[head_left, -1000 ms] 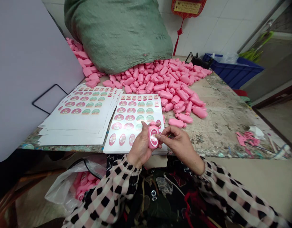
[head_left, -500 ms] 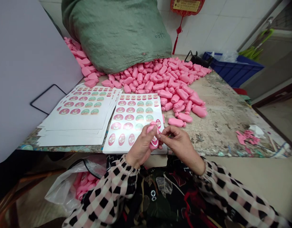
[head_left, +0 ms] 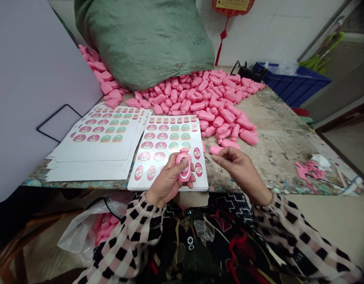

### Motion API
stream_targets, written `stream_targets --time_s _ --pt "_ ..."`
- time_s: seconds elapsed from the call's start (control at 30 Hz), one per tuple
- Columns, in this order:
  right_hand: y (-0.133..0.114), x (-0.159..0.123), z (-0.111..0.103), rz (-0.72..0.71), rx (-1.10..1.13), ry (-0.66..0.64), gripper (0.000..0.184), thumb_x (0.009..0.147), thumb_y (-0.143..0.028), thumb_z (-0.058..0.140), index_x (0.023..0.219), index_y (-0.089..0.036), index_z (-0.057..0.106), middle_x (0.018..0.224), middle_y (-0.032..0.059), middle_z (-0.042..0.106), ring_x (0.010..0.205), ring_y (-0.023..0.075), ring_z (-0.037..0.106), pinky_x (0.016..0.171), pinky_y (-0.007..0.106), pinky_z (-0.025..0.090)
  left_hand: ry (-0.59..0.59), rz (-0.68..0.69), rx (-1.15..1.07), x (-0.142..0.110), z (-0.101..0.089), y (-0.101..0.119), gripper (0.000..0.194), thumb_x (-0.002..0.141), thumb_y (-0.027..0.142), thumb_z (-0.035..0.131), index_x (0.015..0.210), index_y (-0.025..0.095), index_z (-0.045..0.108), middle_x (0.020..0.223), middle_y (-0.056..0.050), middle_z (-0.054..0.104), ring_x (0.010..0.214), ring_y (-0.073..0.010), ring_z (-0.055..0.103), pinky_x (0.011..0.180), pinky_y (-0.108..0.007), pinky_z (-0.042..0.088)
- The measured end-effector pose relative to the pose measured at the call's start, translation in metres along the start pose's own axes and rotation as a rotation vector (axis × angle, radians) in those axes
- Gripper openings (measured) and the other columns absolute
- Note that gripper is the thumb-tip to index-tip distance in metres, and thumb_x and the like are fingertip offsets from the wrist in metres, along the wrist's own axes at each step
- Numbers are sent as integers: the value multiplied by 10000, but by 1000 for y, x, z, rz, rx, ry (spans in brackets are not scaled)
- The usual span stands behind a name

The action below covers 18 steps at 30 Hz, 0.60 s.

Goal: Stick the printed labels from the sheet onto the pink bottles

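Note:
A small pink plastic bottle [head_left: 184, 173] with an oval label on its front is in my left hand [head_left: 171, 175]. The thumb presses on the label and the fingers wrap behind the bottle. My right hand [head_left: 237, 163] hovers to the right of it, thumb and forefinger together, with nothing visible between them. Beyond its fingertips lies a loose pink bottle [head_left: 216, 150], partly covered by the hand. Under my left hand rests a stack of sticker sheets [head_left: 167, 161] with rows of pink and green labels.
A second stack of printed sheets [head_left: 90, 152] lies at the left. Behind is a heap of pink bottles [head_left: 211, 92] beside a green sack [head_left: 146, 43]. A blue crate [head_left: 294, 86] stands at the back right. Pink scraps [head_left: 309, 169] lie at right; a plastic bag [head_left: 78, 236] hangs below.
My right hand has let go of the bottle's label area and moved away to the right. My left hand has shifted slightly left and down, still holding the bottle.

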State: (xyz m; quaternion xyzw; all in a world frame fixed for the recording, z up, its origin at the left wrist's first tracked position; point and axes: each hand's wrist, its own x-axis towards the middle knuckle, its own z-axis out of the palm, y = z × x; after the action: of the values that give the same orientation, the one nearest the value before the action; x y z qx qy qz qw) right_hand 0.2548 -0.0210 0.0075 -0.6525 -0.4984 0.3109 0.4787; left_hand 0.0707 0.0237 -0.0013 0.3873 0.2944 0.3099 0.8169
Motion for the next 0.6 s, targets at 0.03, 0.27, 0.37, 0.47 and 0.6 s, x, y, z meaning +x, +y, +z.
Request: stream_targets --time_s 0.03,0.27,0.37,0.47,0.6 --pt "-2 0 2 12 50 22 249 704 -397 677 732 -187 547 688 -21 533 629 113 468 594 247 390 -15 -15 3 0 1 0 285 829 315 550 1049 235 387 804 -7 562 599 -134 580 487 -243 440" --pt "1 -9 42 138 287 -81 412 643 -421 718 933 -231 497 736 -42 543 567 104 499 504 233 420 -202 -154 -67 -4 10 -12 464 670 37 617 1024 225 383 736 24 550 624 -114 575 557 -230 447" --pt "7 -9 47 158 398 -138 335 707 -447 663 898 -228 497 727 -37 539 571 103 504 507 230 431 -214 -179 -107 -6 6 -14 468 627 12 627 987 215 408 785 8 557 645 -119 575 574 -245 450" --pt "9 -10 46 127 417 -167 286 737 -433 644 889 -225 520 757 -28 541 613 101 505 547 227 441 -227 -203 -162 -8 1 -14 456 609 -3 628 966 207 439 822 -6 562 670 -125 575 591 -255 452" --pt "8 -14 44 121 377 -251 361 712 -406 676 998 -254 519 799 -24 552 641 108 516 568 234 451 -251 -239 -255 -9 -4 -15 446 615 -10 617 990 198 494 783 -14 563 671 -119 565 591 -237 446"
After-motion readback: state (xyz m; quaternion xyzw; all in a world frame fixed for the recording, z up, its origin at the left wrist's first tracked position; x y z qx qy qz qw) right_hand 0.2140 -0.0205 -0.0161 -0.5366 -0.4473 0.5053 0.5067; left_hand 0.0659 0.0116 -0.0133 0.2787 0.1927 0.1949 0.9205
